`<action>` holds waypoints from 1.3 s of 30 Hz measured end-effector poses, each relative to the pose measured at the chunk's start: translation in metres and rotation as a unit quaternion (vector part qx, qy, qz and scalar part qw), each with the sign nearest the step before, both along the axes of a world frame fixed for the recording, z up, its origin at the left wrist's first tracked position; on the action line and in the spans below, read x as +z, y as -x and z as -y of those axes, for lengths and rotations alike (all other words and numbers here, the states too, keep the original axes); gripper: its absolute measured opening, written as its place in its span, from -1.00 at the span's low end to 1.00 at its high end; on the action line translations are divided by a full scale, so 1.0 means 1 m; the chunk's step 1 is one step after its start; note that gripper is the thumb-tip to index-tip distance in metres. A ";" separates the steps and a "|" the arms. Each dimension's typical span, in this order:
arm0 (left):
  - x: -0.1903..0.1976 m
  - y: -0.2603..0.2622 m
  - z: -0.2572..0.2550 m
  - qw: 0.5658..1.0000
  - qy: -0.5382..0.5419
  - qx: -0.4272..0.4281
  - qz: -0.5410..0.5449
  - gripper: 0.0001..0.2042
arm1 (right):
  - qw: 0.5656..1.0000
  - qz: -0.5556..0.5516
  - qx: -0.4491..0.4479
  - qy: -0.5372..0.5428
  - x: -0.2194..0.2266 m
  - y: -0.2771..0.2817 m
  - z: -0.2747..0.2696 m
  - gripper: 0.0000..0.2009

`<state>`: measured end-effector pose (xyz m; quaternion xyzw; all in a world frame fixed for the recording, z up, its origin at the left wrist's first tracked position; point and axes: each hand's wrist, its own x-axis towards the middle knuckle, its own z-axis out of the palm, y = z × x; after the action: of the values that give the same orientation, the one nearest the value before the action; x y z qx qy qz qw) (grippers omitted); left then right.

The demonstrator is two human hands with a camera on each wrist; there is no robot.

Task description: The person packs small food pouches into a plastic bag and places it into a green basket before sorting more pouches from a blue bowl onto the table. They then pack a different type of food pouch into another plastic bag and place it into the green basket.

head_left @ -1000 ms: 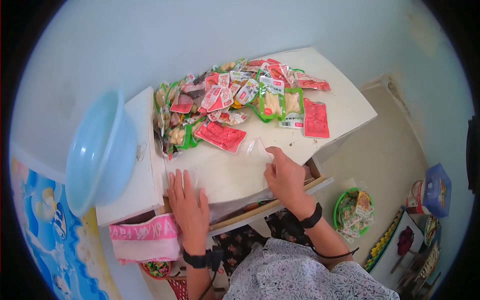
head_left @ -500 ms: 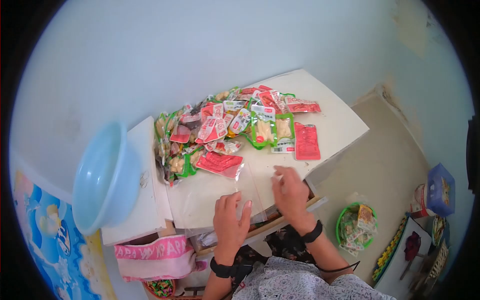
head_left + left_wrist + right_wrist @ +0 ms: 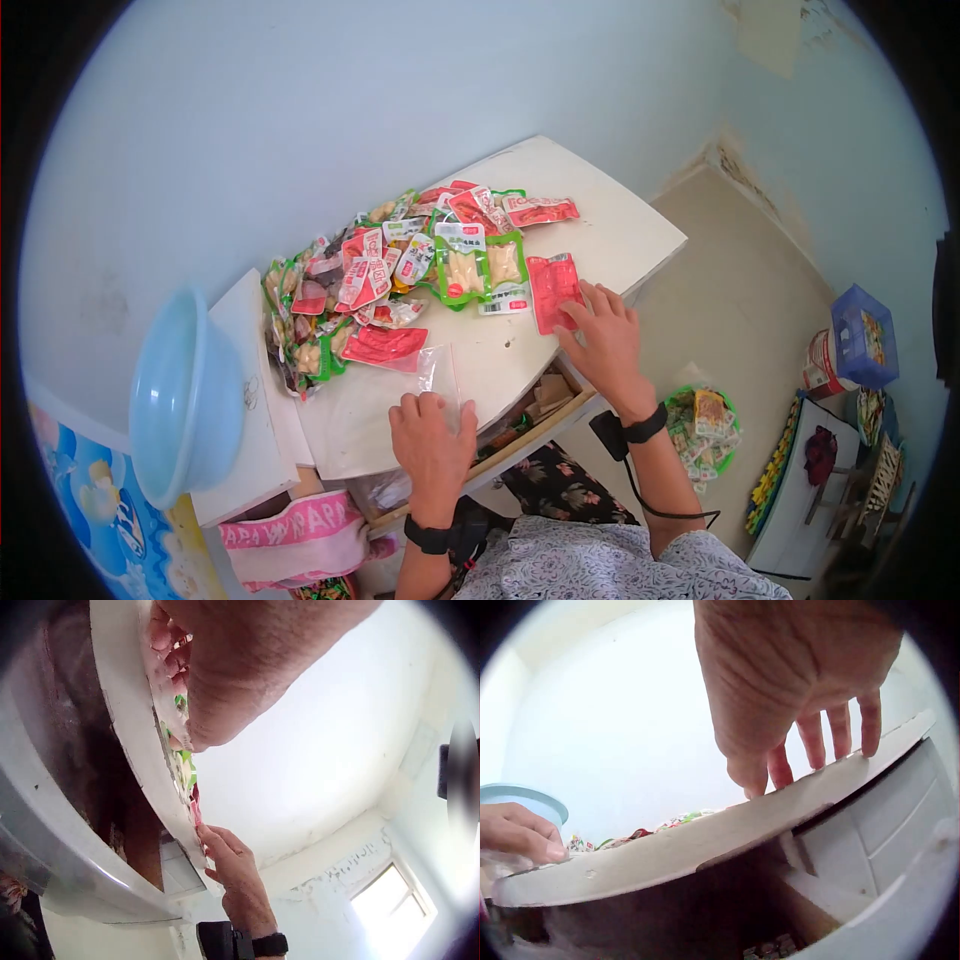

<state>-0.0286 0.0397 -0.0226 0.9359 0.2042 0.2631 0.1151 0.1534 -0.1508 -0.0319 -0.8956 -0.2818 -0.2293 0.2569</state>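
Observation:
My right hand reaches over the front right of the white tabletop, fingers spread. Its fingertips are at the lower edge of a flat red packet. In the right wrist view its fingers point down at the board's edge. My left hand rests over a clear plastic bag lying flat at the front edge, its fingers gently bent. Left of the red packet lie green-edged packets with pale contents, at the end of a heap of snack packets.
A pale blue basin stands tilted at the left. Below the tabletop a drawer is pulled out. A pink-and-white towel hangs at lower left. On the floor at right sits a green basket of packets.
My right hand has let go of the plastic bag's edge and moved right to the red packet. My left hand has shifted right from the bag's left side. The head view has turned.

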 end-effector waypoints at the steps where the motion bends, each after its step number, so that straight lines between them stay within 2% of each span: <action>1: -0.001 0.001 0.000 1.000 0.003 -0.002 0.006 -0.72 | 1.000 -0.007 0.003 -0.001 -0.002 0.002 0.005 -0.72; 7: -0.005 0.012 -0.004 0.995 0.064 -0.047 0.060 -0.89 | 0.974 -0.072 -0.081 -0.197 -0.028 0.016 0.021 -0.55; 10: -0.008 0.014 -0.006 0.989 0.124 -0.037 0.065 -0.91 | 0.964 -0.084 -0.121 -0.223 -0.039 0.020 0.014 -0.53; 13: -0.011 0.015 -0.010 0.971 0.228 -0.028 0.070 -0.89 | 0.904 -0.270 -0.050 -0.329 -0.044 0.013 0.019 -0.58; 16: -0.018 0.019 -0.018 0.945 0.317 -0.034 0.077 -0.88 | 0.784 -0.392 0.055 -0.477 -0.032 0.015 0.024 -0.64; 19: -0.024 0.022 -0.025 0.910 0.404 -0.036 0.084 -0.85 | 0.735 -0.431 0.092 -0.515 -0.040 0.011 0.038 -0.75; 22: -0.020 0.024 -0.028 0.887 0.446 -0.049 0.110 -0.83 | 0.711 -0.361 0.124 -0.590 -0.017 0.029 0.033 -0.89; 28: -0.011 0.022 -0.021 0.872 0.475 -0.057 0.102 -0.84 | 0.721 -0.351 0.197 -0.564 0.037 0.087 0.002 -0.94; 31: -0.009 0.020 -0.015 0.861 0.495 -0.057 0.102 -0.85 | 0.791 -0.311 0.217 -0.480 0.026 0.101 -0.019 -0.91; 34: -0.013 0.022 -0.017 0.851 0.507 -0.059 0.122 -0.87 | 0.864 -0.270 0.171 -0.389 0.026 0.105 -0.032 -0.89; 37: -0.015 0.025 -0.020 0.838 0.520 -0.074 0.151 -0.89 | 0.848 -0.290 0.188 -0.402 0.012 0.100 -0.031 -0.89; 39: -0.012 0.025 -0.017 0.837 0.514 -0.088 0.165 -0.90 | 0.805 -0.342 0.202 -0.441 0.009 0.100 -0.033 -0.91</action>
<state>-0.0532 0.0563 -0.0346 0.6986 0.2048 0.2595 0.6345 0.0531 -0.1179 -0.0226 -0.6289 -0.2185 0.0495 0.7445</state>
